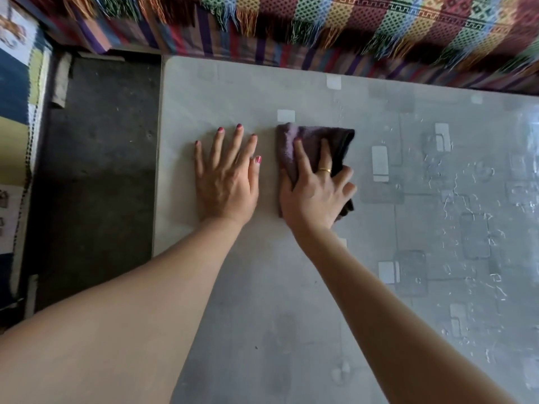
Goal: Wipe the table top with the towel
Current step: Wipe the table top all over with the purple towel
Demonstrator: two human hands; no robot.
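Note:
A grey table top (262, 287) with a pattern of pale squares fills most of the view. A folded dark purple towel (309, 138) lies on it near the far left part. My right hand (315, 191) presses down on the towel with fingers spread over it; a gold ring shows on one finger. My left hand (227, 179) lies flat on the bare table just left of the towel, fingers straight and spread, holding nothing.
The table's left edge (157, 170) drops to a dark floor (96, 176). A striped, fringed woven cloth (350, 27) hangs along the table's far side. A patterned blue and yellow mat (17, 112) lies at the far left. Wet streaks glisten on the right part of the table.

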